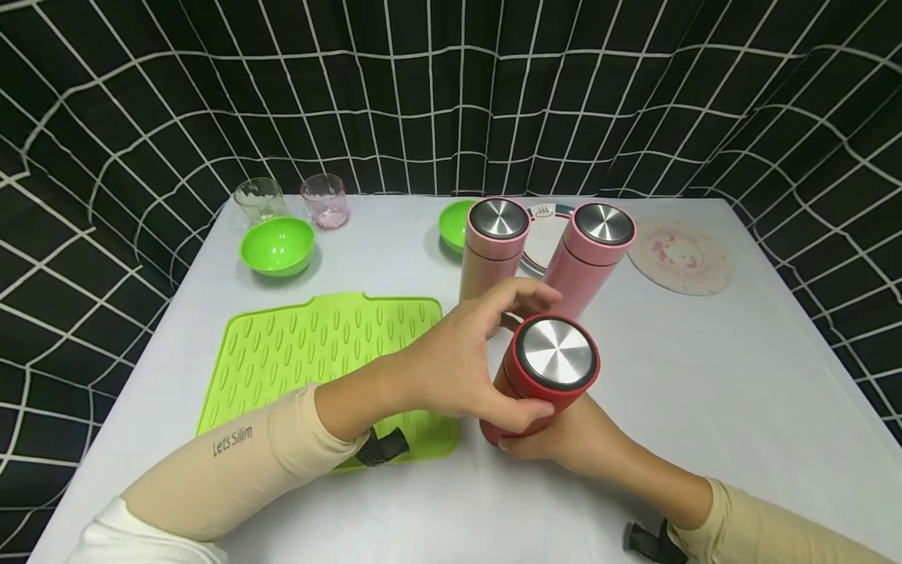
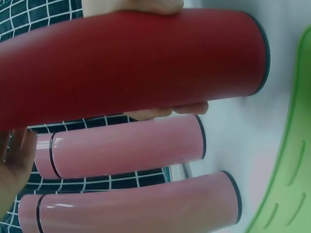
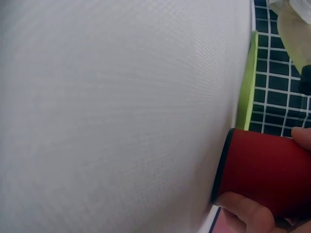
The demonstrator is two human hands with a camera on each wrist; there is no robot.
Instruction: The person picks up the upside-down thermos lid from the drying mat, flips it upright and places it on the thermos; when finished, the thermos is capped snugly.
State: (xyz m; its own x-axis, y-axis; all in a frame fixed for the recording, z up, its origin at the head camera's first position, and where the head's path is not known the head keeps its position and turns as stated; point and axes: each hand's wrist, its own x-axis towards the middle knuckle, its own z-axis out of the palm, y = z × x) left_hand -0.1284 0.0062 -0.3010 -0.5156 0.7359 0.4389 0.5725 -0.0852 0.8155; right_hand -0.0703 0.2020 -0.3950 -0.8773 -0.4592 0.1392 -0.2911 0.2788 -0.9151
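A red thermos (image 1: 557, 356) with a steel-topped lid is between both hands, near the front middle of the table. My left hand (image 1: 458, 356) curves round its upper part, thumb across the near side and fingers behind. Lower down, my right hand (image 1: 581, 439) grips the body; its fingers (image 3: 248, 211) show close to the dark base in the right wrist view. Whether the base touches the table is unclear. Just behind stand two pink thermoses, the left one (image 1: 493, 247) and the right one (image 1: 588, 258), both upright with steel-topped lids.
A green draining mat (image 1: 310, 345) lies at left. Behind it are a green bowl (image 1: 278, 247), a clear glass (image 1: 259, 200) and a pink glass (image 1: 326, 202). Another green bowl (image 1: 451, 223) and a plate (image 1: 539, 243) sit partly behind the pink thermoses. A pinkish disc (image 1: 680, 254) lies at right.
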